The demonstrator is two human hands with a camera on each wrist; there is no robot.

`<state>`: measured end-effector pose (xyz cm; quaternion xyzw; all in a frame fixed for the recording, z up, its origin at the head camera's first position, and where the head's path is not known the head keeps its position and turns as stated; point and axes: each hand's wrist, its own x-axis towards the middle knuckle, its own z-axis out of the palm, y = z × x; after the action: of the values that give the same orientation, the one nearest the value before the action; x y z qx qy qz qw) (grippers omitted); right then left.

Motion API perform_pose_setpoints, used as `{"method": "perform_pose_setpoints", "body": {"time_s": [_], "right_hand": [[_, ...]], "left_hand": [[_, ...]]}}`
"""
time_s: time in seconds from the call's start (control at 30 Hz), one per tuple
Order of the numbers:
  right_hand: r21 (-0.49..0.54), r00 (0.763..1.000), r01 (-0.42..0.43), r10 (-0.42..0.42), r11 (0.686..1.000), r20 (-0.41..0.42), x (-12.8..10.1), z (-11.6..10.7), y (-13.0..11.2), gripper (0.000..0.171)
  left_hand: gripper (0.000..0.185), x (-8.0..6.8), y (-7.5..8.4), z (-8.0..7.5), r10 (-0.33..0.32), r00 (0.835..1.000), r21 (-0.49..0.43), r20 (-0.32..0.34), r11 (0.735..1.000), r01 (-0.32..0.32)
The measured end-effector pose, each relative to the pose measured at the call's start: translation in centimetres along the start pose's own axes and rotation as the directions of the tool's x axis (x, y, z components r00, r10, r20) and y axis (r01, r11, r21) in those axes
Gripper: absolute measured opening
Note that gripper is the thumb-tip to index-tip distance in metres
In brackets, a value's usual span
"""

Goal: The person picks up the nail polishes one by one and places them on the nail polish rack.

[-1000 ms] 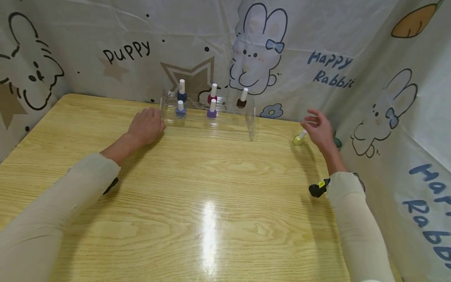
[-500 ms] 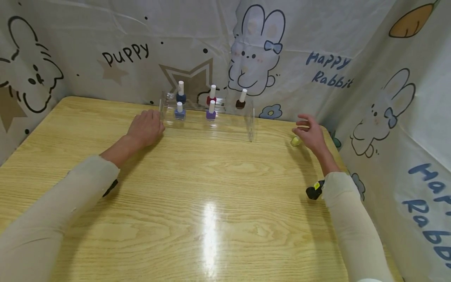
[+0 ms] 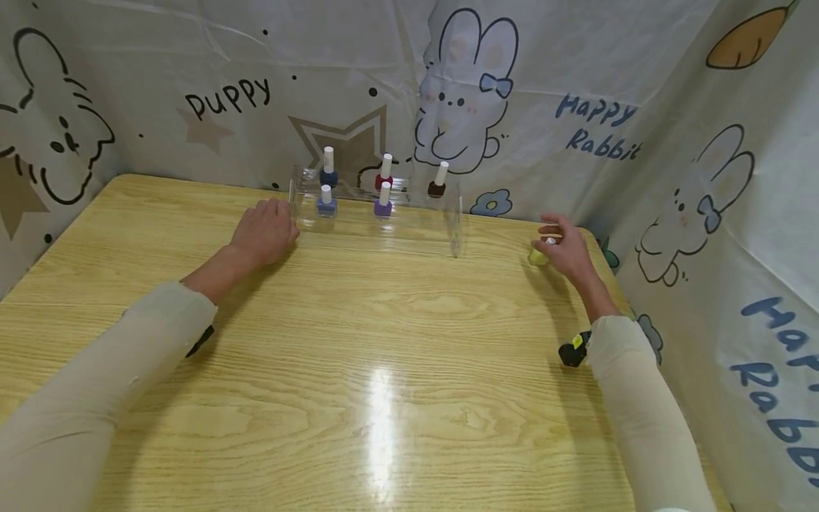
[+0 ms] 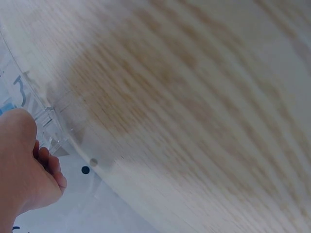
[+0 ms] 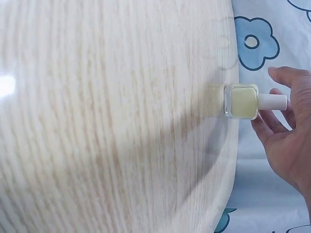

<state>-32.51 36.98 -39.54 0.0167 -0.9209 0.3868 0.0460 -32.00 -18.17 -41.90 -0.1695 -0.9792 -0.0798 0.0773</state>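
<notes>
My left hand [image 3: 264, 231] is at the left end of a clear acrylic rack [image 3: 409, 231]. Its curled fingers hold the rack's side panel, partly hidden behind the hand in the left wrist view. A yellow nail polish bottle [image 5: 244, 103] with a white cap stands upright on the table at the right. My right hand [image 5: 291, 133] surrounds the cap loosely, thumb and fingers spread apart. On the rack are a dark blue polish [image 3: 328, 176], a red polish [image 3: 384, 181], a dark brown polish [image 3: 436, 188], a light blue polish [image 3: 326, 206] and a purple polish [image 3: 382, 207].
The wood-grain table [image 3: 422, 341] reaches back to a printed cloth [image 3: 211, 43], which also hangs along the right side. The rack stands against the cloth at the table's far edge. A black wrist camera [image 3: 571, 352] hangs under the right forearm.
My right hand has moved left and lowered around the yellow bottle's cap. The left hand and the rack have stayed in place; the head view has shifted slightly.
</notes>
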Motion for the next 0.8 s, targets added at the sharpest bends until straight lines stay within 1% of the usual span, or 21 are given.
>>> {"method": "perform_pose_setpoints", "body": {"time_s": [0.17, 0.33, 0.5, 0.7, 0.8], "right_hand": [[-0.016, 1.0, -0.009, 0.009, 1.0, 0.026, -0.4, -0.2, 0.4, 0.055], [0.002, 0.999, -0.019, 0.019, 1.0, 0.05, -0.8, -0.3, 1.1, 0.055], [0.014, 0.997, -0.035, 0.034, 0.999, 0.064, -1.0, -0.4, 1.6, 0.051], [-0.001, 0.998, -0.021, 0.021, 1.0, 0.051, -1.1, -0.2, 1.8, 0.041], [-0.008, 0.999, -0.017, 0.017, 1.0, 0.039, -1.2, -0.1, 1.9, 0.038]], "left_hand": [[0.023, 0.0, -0.1, 0.0, 0.007, 1.0, -0.003, -0.007, 1.0, -0.007], [0.023, 0.1, -0.2, 0.0, 0.012, 1.0, 0.001, -0.001, 1.0, -0.012], [0.024, 0.0, -0.1, -0.1, 0.014, 1.0, 0.013, 0.001, 1.0, -0.014], [0.025, 0.1, 0.0, -0.2, -0.006, 1.0, 0.002, 0.029, 1.0, 0.006], [0.025, 0.2, 0.0, -0.1, -0.011, 0.999, -0.001, 0.032, 1.0, 0.011]]}}
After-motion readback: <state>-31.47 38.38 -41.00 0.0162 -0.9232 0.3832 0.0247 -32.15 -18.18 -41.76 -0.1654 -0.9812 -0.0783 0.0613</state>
